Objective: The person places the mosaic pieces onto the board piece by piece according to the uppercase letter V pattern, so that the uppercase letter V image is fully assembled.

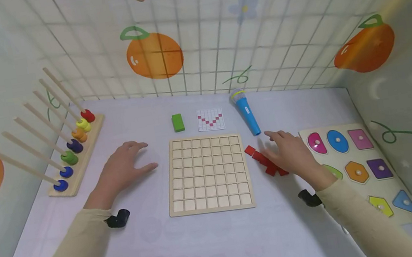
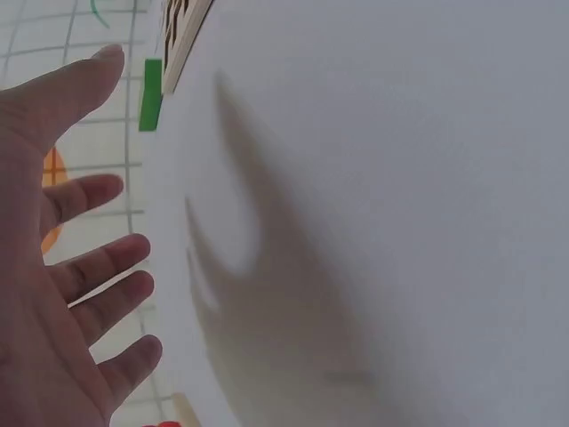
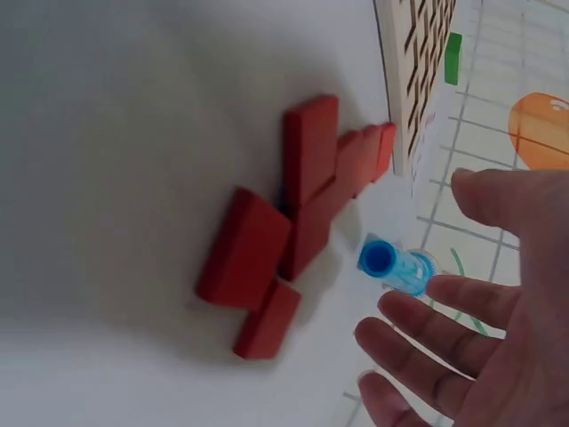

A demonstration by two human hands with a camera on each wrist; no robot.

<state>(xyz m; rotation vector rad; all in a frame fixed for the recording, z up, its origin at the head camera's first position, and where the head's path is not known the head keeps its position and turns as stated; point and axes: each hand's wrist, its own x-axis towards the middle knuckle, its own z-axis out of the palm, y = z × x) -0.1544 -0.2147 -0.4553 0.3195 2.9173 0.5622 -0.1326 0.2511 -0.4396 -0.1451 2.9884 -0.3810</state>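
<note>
Two hands hover over the desk (image 1: 216, 243), neither holding anything. The right hand (image 1: 291, 153) has its fingers (image 3: 436, 342) spread and relaxed just above the pile of red blocks (image 1: 265, 161), which lies under the fingertips, beside the wooden grid board (image 1: 207, 173). The left hand (image 1: 121, 171) hangs with fingers (image 2: 93, 258) spread, the board off past its thumb. Every cell of the board shows bare, so by my reading no block is placed yet; the whole filling remains.
</note>
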